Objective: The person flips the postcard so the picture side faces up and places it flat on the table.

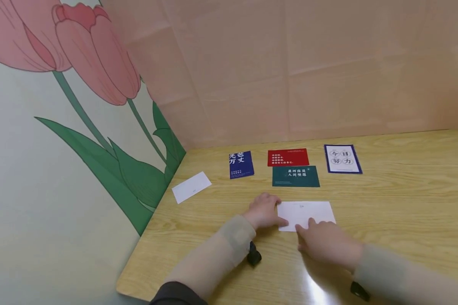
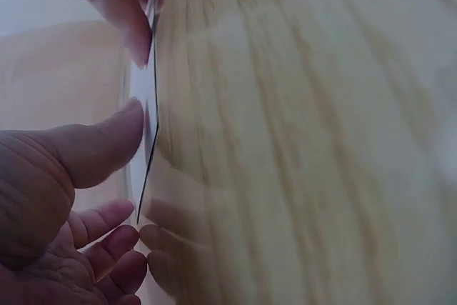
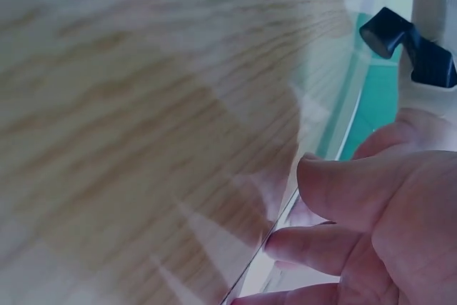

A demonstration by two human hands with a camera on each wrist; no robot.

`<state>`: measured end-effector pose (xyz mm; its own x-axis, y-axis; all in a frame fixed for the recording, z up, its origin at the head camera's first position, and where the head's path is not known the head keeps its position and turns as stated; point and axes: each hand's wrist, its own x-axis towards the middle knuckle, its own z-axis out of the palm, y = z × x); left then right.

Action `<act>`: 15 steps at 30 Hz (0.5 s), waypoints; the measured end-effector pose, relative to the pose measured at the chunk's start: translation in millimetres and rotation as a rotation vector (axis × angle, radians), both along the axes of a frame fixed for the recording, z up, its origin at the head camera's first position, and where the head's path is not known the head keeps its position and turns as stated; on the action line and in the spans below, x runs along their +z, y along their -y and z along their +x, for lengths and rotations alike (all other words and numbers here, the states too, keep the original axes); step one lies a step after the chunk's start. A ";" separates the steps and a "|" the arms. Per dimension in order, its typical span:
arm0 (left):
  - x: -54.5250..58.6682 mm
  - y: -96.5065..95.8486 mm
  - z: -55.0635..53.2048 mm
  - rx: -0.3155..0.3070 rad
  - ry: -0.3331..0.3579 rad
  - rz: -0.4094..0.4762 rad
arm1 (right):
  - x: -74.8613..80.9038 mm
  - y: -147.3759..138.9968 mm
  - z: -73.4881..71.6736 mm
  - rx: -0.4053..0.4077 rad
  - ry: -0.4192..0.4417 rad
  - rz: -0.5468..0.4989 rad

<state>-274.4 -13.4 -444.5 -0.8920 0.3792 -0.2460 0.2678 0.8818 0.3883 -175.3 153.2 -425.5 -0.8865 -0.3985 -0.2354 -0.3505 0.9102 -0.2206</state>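
White card (image 1: 305,212) on the tabletop (image 1: 404,203), just nearside of the green card (image 1: 295,176)
Left hand (image 1: 265,212) is loose, thumb over its left end; right hand (image 1: 326,241) has extended fingertips on the near edge, probably just steadying it.

Two beige-sleeved arms (image 1: 213,258) are angling inward. The bare left hand (image 1: 265,212) is curving inward; the bare right hand (image 1: 326,241) is pointing forward-left.
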 end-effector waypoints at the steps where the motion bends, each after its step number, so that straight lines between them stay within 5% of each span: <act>1: 0.0 -0.8 0.1 -0.001 -0.004 -0.008 | 0.0 0.8 0.0 -0.001 0.005 0.001; 7: 2.5 -1.1 -0.6 -0.020 0.023 -0.014 | -0.4 1.2 -2.9 0.009 0.036 -0.018; 15: 5.1 0.8 0.2 -0.089 0.050 -0.025 | -3.2 -24.3 -27.0 0.034 -0.065 -0.098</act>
